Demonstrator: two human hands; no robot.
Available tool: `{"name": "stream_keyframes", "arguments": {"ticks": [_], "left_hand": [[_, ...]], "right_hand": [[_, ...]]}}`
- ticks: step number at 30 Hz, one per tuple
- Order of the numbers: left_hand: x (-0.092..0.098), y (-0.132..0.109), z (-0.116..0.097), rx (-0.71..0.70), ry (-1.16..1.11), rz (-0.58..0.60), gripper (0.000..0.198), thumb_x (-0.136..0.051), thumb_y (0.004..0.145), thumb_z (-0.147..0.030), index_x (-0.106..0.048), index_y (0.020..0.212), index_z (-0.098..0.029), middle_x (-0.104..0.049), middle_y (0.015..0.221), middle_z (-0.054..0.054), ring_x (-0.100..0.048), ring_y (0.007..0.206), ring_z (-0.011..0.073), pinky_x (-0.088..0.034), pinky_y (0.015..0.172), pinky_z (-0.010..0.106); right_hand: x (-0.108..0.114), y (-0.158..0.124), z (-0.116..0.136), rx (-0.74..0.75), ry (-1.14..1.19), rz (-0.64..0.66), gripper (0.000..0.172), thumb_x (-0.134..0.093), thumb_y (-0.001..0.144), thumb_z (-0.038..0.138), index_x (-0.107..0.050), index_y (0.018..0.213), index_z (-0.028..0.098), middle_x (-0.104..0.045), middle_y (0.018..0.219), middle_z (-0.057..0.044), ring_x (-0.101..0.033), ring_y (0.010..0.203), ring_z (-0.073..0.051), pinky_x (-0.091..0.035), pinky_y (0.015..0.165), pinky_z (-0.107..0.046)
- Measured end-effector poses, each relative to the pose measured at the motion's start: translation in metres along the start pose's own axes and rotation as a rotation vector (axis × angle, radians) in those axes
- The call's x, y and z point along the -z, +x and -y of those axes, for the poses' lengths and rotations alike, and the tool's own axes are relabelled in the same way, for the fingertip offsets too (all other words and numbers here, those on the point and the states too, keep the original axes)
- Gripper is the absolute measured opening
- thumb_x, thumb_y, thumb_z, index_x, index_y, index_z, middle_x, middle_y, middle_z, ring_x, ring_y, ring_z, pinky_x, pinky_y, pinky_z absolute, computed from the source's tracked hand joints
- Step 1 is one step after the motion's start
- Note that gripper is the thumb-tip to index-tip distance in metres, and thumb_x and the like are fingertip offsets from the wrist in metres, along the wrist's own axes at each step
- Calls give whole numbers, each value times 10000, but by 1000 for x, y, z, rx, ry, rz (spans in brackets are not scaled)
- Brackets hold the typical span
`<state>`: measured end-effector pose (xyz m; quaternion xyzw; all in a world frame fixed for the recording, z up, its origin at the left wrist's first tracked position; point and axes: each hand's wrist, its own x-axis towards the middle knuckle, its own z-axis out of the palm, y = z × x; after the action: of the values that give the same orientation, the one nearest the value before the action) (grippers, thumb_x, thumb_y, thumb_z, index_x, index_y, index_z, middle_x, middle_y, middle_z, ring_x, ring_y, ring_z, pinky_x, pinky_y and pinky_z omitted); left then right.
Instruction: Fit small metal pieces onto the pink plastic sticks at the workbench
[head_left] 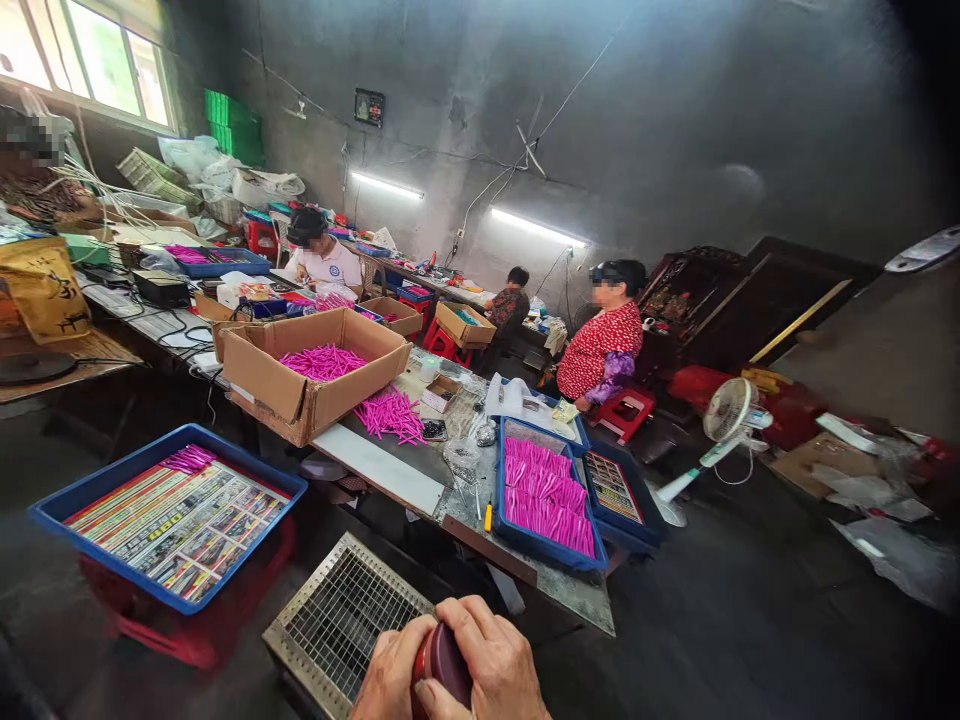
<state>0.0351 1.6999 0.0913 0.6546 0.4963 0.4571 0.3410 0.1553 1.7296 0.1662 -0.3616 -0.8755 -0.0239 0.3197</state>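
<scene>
Near the bottom edge, left hand (390,668) and right hand (495,655) both clamped round a dark red rounded object (442,660), fingers curled tight on it. Held at the near right corner of a wire-mesh tray (337,615). Farther off, on the worktable (577,595), a blue tray (547,552) of pink sticks (544,490) and a cardboard box (300,400). Far right, a person in a red dotted top (600,345).

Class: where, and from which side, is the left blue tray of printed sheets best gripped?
By the raised rim of the tray, one hand on each opposite side, coming from above: it looks wide, shallow and flat, so a level two-handed grip should keep the sheets in.
</scene>
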Motion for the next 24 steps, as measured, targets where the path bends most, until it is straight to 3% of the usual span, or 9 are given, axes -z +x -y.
{"name": "stream_keyframes", "arguments": {"ticks": [8,16,20,24], "left_hand": [[-12,-2,11,-83,-44,164,474,-577,560,-324,-475,1001,-182,-607,961,55,-568,804,201,-445,732,290],[-27,18,-7,-81,-39,348,510,-609,561,-378,-470,1005,-169,-601,946,65,-556,801,205,-438,751,304],[-47,32,-11,8,12,376,511,-637,532,-350,-489,987,-170,-587,930,54,-528,786,195,-426,755,305],[-78,54,-8,51,44,378,517,-627,527,-297,-477,1008,-178,-567,931,44,-505,794,188,-417,750,300]], "right_hand": [[7,-25,-3,-64,-39,84,571,-220,783,599,-506,966,140,-581,748,-69,-579,591,-154,-469,480,-239],[18,-54,-34,-131,-64,109,574,-285,761,606,-469,1067,157,-584,851,-87,-600,655,-173,-500,529,-250],[18,-66,-56,-212,-20,161,623,-312,726,636,-449,1101,157,-568,928,-108,-600,695,-197,-508,545,-275],[16,-73,-94,-259,22,143,494,-358,752,513,-454,1067,144,-566,923,-119,-595,728,-214,-512,585,-304]]}}
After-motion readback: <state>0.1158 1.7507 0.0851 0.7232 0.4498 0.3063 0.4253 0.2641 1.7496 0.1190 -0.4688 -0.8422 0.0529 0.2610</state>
